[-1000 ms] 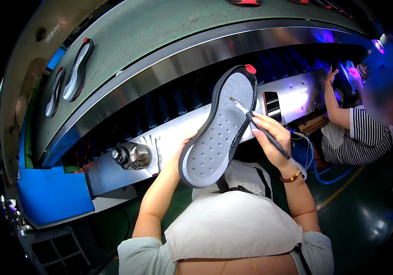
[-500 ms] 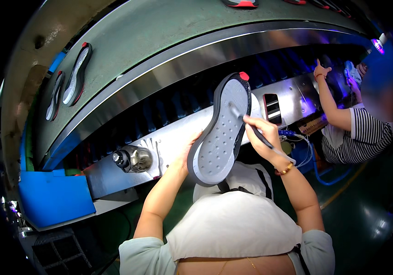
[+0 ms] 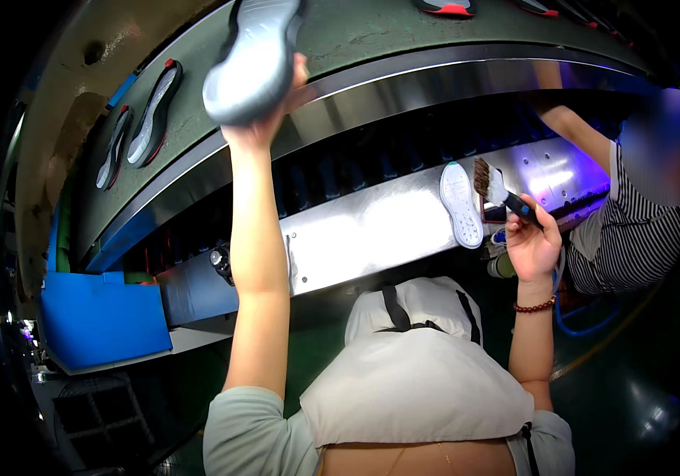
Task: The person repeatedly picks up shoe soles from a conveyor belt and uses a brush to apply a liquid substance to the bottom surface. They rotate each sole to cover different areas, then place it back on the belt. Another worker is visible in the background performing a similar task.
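Far up at the left, over the green conveyor belt [image 3: 356, 36], my left hand [image 3: 259, 131] is closed on the edge of a grey and black shoe sole [image 3: 249, 71]. Motion blurs the sole, and its upper end runs out of the picture. A brush [image 3: 507, 194] with brown bristles and a black handle is gripped in the fingers of my right hand [image 3: 537, 246], its bristles pointing up and left. Just left of the bristles, a pale shoe sole [image 3: 461, 210] lies on the metal ledge [image 3: 356, 230].
Two other soles [image 3: 155, 115] lie on the belt at the left, and a red-edged sole [image 3: 445, 8] at its far side. A dark bottle [image 3: 221, 262] stands behind my left forearm. A blue box [image 3: 102, 321] is at the left. A co-worker in stripes [image 3: 626, 230] works at the right.
My left hand has carried the grey sole from in front of me up and left over the belt. My right hand has drawn the brush off it to the right. The pale sole now shows.
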{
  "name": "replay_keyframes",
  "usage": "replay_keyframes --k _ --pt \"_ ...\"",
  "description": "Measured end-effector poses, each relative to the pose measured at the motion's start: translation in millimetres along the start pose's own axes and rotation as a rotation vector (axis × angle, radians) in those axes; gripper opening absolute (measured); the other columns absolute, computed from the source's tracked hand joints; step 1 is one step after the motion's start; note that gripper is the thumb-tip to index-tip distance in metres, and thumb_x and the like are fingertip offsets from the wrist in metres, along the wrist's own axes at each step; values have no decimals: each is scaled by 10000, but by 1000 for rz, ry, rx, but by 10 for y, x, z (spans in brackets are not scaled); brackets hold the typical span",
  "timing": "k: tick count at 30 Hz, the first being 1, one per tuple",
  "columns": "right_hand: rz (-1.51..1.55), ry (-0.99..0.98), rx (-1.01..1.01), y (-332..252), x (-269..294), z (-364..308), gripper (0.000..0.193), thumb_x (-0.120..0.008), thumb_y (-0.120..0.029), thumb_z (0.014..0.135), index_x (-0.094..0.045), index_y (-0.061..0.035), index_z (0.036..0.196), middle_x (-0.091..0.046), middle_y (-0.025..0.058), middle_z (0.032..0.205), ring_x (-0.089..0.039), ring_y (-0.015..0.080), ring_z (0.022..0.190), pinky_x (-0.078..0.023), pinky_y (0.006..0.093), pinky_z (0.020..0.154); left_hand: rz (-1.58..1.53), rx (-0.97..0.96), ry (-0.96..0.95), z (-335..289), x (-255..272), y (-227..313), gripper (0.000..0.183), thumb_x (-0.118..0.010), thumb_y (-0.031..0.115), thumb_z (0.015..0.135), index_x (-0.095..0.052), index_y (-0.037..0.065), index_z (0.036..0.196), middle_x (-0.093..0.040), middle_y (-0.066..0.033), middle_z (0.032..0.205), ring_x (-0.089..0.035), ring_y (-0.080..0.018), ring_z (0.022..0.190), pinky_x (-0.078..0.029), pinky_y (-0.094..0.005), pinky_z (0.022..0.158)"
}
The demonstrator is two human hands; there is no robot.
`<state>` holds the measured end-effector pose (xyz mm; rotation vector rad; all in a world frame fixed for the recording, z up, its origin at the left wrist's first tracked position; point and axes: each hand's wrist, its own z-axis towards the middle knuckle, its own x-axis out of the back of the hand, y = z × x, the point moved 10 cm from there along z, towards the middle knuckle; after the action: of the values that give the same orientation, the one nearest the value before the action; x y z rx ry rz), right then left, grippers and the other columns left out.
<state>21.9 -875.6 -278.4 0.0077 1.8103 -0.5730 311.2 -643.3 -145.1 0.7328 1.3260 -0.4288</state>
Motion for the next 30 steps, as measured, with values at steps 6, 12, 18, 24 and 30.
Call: replay_keyframes --k 6,12,18,24,30 --pt "33 119 38 48 287 -41 318 -490 -160 812 -521 61 1038 -586 125 832 -557 192 728 -453 264 680 -34 -171 231 165 328 208 190 -415 119 883 -513 -44 879 -566 -128 804 -547 -219 736 -469 -340 707" --pt "65 251 80 -61 742 -184 319 -502 -164 817 -517 57 1045 -577 122 844 -543 189 745 -447 263 672 562 -438 354 -83 143 737 263 -419 274 904 -480 86 731 -370 28 514 -308 -74 434 -281 -201 400" --pt "68 235 51 -17 852 -83 295 -489 -161 830 -522 44 1039 -600 121 813 -555 192 724 -462 257 655 1141 -444 352 265 -122 591 339 -447 319 891 -446 97 635 -379 31 483 -327 -65 417 -287 -207 401" --pt "16 131 65 33 719 -70 295 -464 -146 841 -513 46 1059 -590 143 959 -585 195 765 -479 274 701 1795 -215 107 1139 -306 -674 228 -555 252 836 -573 28 799 -604 -37 698 -513 -55 588 -397 -184 538" --pt "-34 84 170 -61 711 -298 294 -434 -82 863 -476 45 1125 -529 172 1110 -575 199 873 -464 277 771 2457 -726 -297 1962 -574 -1542 380 -608 248 751 -539 71 1079 -590 -158 992 -555 -308 944 -422 -362 837"
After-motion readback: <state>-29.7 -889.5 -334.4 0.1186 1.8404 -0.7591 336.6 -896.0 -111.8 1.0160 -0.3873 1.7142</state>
